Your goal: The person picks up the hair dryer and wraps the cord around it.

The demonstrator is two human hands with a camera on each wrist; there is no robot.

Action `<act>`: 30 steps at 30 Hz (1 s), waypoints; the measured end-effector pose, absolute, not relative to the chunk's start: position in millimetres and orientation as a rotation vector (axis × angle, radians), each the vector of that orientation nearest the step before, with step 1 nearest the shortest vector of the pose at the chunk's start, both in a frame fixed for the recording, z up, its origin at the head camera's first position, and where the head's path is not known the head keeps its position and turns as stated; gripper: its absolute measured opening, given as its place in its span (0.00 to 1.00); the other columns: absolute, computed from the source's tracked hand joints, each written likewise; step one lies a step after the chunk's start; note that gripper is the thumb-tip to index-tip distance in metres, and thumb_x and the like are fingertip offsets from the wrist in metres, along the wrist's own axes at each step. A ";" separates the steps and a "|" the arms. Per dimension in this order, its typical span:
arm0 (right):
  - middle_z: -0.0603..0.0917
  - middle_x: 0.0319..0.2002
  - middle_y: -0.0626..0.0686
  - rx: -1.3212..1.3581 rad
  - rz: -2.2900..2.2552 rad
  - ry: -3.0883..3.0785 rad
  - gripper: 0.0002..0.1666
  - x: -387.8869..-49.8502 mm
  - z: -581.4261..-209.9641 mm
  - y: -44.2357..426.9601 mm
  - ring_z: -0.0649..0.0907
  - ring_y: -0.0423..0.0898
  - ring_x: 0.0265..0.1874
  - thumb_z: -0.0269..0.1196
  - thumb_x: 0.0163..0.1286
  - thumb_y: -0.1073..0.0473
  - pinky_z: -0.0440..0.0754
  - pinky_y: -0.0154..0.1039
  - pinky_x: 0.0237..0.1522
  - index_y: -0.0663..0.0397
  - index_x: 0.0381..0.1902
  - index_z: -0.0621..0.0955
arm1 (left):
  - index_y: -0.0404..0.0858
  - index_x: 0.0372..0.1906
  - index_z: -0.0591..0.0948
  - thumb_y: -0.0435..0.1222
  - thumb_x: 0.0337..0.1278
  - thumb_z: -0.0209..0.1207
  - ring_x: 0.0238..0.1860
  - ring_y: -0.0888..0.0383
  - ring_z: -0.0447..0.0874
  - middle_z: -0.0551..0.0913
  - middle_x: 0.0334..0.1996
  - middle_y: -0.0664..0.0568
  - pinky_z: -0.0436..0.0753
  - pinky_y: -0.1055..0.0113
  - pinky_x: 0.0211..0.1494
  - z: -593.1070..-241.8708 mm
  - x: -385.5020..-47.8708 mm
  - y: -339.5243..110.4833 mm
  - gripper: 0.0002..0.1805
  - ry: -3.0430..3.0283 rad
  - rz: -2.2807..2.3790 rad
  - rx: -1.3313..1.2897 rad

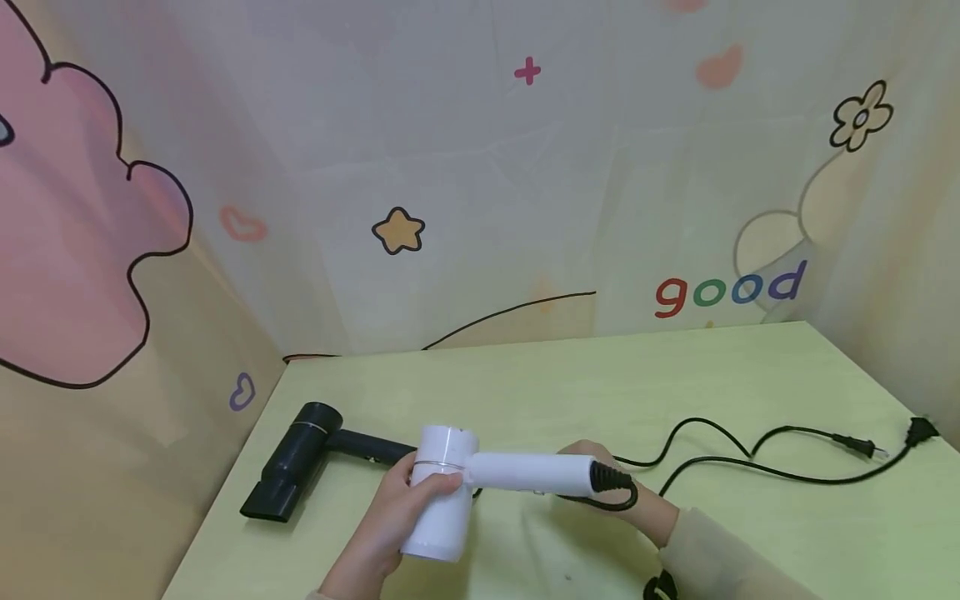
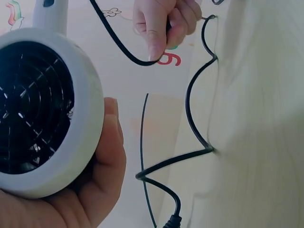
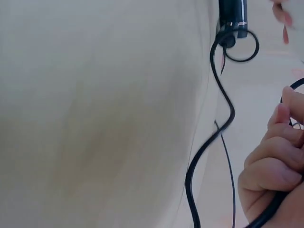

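Note:
A white hair dryer [image 1: 528,472] is held in the air over the table, its handle pointing right. My left hand [image 1: 396,510] grips it round the barrel, thumb across the near side. In the left wrist view its round black intake grille [image 2: 35,104] faces the camera. Behind the handle's end is my right hand [image 1: 587,450], partly hidden there. The wrist views show that hand with fingers curled round the dryer's black power cord [image 2: 116,42]. A black hair dryer [image 1: 298,458] with a flat nozzle lies on the table to the left of my left hand.
Another black cord [image 1: 693,419] winds over the pale green table [image 1: 465,383] to a plug [image 1: 862,447] at the right. A second black plug [image 1: 921,430] lies by the right edge. Printed curtain [image 1: 480,275] hangs behind the table.

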State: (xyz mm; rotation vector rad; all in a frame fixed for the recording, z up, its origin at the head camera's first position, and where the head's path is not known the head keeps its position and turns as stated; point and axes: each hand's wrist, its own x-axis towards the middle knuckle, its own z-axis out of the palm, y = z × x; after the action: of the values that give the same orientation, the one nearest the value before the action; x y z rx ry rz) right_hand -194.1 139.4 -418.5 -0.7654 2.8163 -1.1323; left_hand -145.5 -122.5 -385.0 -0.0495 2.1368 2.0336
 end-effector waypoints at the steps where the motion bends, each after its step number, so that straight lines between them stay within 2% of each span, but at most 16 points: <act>1: 0.66 0.14 0.44 -0.770 -1.145 2.818 0.18 -197.7 -418.1 141.3 0.64 0.37 0.15 0.64 0.59 0.63 0.63 0.29 0.20 0.61 0.15 0.71 | 0.31 0.61 0.65 0.43 0.52 0.63 0.36 0.54 0.81 0.80 0.43 0.42 0.81 0.59 0.37 -385.4 -145.1 -123.7 0.35 2.134 2.021 -0.038; 3: 0.57 0.10 0.41 -0.709 -1.195 2.752 0.27 -203.4 -415.3 143.0 0.57 0.36 0.13 0.63 0.62 0.57 0.57 0.28 0.19 0.54 0.09 0.64 | 0.31 0.62 0.66 0.42 0.51 0.63 0.36 0.54 0.81 0.80 0.43 0.43 0.81 0.59 0.37 -386.3 -144.4 -126.3 0.35 2.130 1.999 -0.011; 6: 0.57 0.08 0.40 -0.551 -1.209 2.710 0.31 -204.5 -409.7 143.6 0.56 0.37 0.12 0.61 0.64 0.44 0.57 0.29 0.18 0.48 0.08 0.63 | 0.31 0.63 0.66 0.43 0.50 0.64 0.37 0.54 0.80 0.80 0.44 0.42 0.81 0.59 0.38 -387.3 -143.7 -130.1 0.36 2.125 1.959 0.032; 9: 0.56 0.09 0.42 -0.504 -1.201 2.737 0.33 -203.2 -404.0 142.1 0.54 0.39 0.13 0.60 0.64 0.40 0.55 0.30 0.19 0.48 0.08 0.61 | 0.32 0.64 0.65 0.42 0.50 0.64 0.38 0.54 0.80 0.79 0.44 0.43 0.80 0.59 0.39 -387.9 -142.3 -133.4 0.37 2.111 1.941 0.060; 21: 0.55 0.10 0.42 -0.414 -1.362 2.746 0.32 -208.0 -393.4 149.2 0.54 0.39 0.14 0.62 0.62 0.40 0.54 0.31 0.18 0.49 0.10 0.61 | 0.34 0.64 0.63 0.40 0.50 0.64 0.38 0.53 0.79 0.77 0.43 0.44 0.80 0.59 0.38 -391.5 -136.6 -139.3 0.36 2.053 1.920 0.129; 30: 0.56 0.11 0.42 -0.421 -1.423 2.766 0.30 -210.0 -378.6 156.0 0.55 0.39 0.14 0.63 0.62 0.42 0.56 0.32 0.20 0.51 0.12 0.64 | 0.34 0.64 0.63 0.39 0.47 0.66 0.36 0.53 0.79 0.77 0.46 0.42 0.79 0.59 0.36 -394.3 -135.6 -139.1 0.38 2.206 1.812 0.096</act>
State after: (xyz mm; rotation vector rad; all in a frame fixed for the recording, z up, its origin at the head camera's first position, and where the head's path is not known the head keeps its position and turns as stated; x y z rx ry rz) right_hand -210.0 156.0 -378.6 -0.4212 2.7663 -1.4232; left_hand -135.6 -139.1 -394.3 0.0965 2.2059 1.8122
